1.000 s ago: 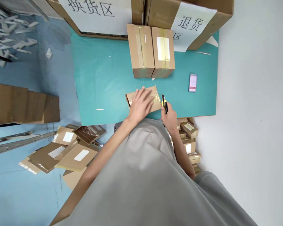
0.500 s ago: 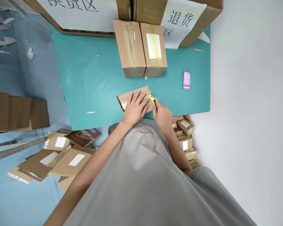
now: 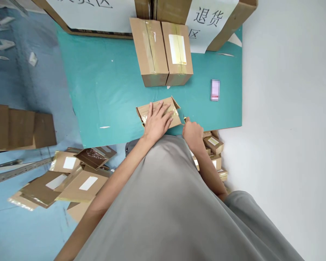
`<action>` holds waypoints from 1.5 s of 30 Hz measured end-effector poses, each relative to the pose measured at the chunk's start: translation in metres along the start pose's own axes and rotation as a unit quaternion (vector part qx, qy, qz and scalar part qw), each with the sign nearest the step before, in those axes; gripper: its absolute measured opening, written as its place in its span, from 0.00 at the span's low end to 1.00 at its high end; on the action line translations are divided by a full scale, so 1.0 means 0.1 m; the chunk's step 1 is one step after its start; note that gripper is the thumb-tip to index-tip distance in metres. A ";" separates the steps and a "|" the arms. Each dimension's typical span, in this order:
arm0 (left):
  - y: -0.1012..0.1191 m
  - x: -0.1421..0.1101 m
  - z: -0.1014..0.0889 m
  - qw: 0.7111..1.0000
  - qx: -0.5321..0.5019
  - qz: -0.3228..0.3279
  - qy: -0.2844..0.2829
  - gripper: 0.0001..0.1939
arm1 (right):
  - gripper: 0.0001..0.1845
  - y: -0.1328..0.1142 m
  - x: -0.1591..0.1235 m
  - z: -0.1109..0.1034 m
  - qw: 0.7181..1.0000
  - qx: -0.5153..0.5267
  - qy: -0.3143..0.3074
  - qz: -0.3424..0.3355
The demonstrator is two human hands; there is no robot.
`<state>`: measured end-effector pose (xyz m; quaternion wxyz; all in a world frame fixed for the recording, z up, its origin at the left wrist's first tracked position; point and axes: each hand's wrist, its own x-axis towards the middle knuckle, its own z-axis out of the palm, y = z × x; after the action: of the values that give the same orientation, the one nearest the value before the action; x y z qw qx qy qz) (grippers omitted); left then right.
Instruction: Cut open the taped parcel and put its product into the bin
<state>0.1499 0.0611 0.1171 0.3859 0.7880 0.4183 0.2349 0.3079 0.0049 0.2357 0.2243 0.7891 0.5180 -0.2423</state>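
Note:
A small flat cardboard parcel [image 3: 145, 110] wrapped in clear tape lies near the front edge of the teal table [image 3: 111, 90]. My left hand [image 3: 156, 121] lies flat on top of it with fingers spread, pressing it down. My right hand [image 3: 192, 132] is closed just to the right of the parcel; only a small tip of the yellow-and-black utility knife [image 3: 185, 119] shows above the fist. The parcel's right end flap stands slightly raised.
Two taped brown boxes [image 3: 163, 50] stand side by side behind the parcel. A small pink card [image 3: 215, 89] lies to the right. Large cartons with paper signs [image 3: 206, 21] line the back. Flat parcels [image 3: 70, 177] lie on the floor left; small boxes [image 3: 213, 145] pile right.
My right hand with the knife went to the parcel's right end, then drew back right and down. The parcel's right flap now stands lifted. My left hand stayed pressing on top.

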 end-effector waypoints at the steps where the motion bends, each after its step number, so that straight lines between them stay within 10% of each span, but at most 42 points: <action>1: -0.01 0.00 -0.01 1.000 0.002 0.000 -0.002 0.20 | 0.26 0.03 -0.01 -0.01 1.000 0.004 0.002 0.002; 6: -0.11 -0.11 -0.17 1.000 0.008 -0.003 0.017 0.26 | 0.30 0.27 0.05 0.05 0.992 0.085 0.096 0.016; 10: -0.30 -0.40 -0.37 0.998 0.027 -0.016 0.046 0.29 | 0.32 0.53 0.64 0.51 0.956 0.186 0.202 0.099; 16: -0.68 -0.98 -0.68 0.992 0.061 -0.049 0.097 0.30 | 0.26 0.56 1.48 1.33 0.946 0.276 0.121 0.120; 21: -0.81 -1.35 -0.86 0.980 0.094 -0.106 0.141 0.31 | 0.28 0.27 1.54 1.48 0.935 0.295 0.189 0.061; 29: -0.84 -1.66 -0.98 0.935 0.019 -0.252 0.247 0.30 | 0.28 -0.55 1.34 1.22 0.790 0.573 -0.148 -0.162; 38: -0.94 -0.99 -0.48 0.874 -0.317 -0.333 0.154 0.38 | 0.31 0.13 1.18 0.81 0.848 0.501 -0.014 -0.175; 45: -1.03 -0.81 -0.32 0.905 -0.286 -0.288 0.126 0.57 | 0.32 0.18 1.19 0.86 0.909 0.380 0.087 -0.147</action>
<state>0.0349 0.0427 0.0499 0.5896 0.4528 0.5871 0.3204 0.3531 0.0304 0.0974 -0.1762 0.7478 0.5143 -0.3811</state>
